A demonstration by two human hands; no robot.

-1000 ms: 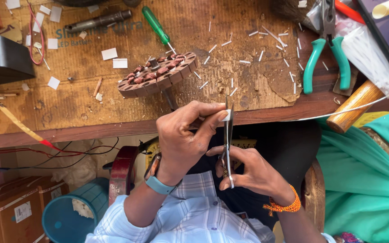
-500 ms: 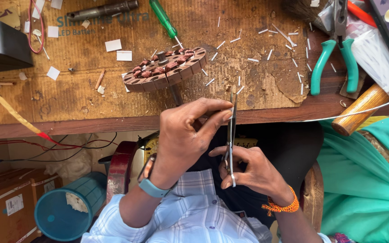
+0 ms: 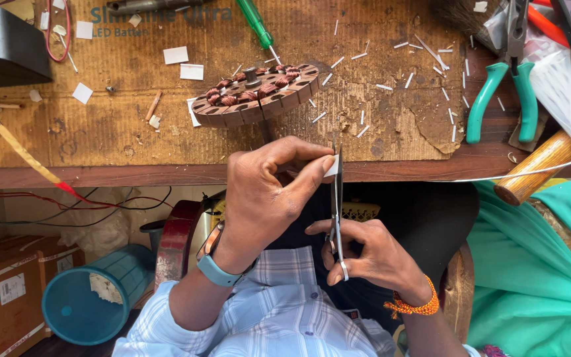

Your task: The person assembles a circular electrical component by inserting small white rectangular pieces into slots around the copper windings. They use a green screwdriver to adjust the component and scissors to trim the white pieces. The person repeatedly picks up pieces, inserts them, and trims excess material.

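My left hand (image 3: 266,195) pinches a small white paper piece (image 3: 331,166) between thumb and forefinger, just in front of the workbench edge. Beside it my right hand (image 3: 368,254) grips a pair of steel scissors (image 3: 336,205), blades pointing up and touching the paper. On the bench above them lies a round motor stator (image 3: 256,96) with copper windings. Several thin white paper strips (image 3: 391,66) are scattered to the stator's right.
A green-handled screwdriver (image 3: 256,18) lies behind the stator. Green-handled pliers (image 3: 503,86) and a wooden hammer handle (image 3: 540,165) sit at the right. White paper squares (image 3: 183,63) lie at the left. A black box (image 3: 4,49) stands far left; a blue bin (image 3: 94,304) is under the bench.
Both hands stay together with paper and scissors; the view has shifted slightly, so the bench sits higher in the picture. The scissor blades look nearly closed on the paper now.
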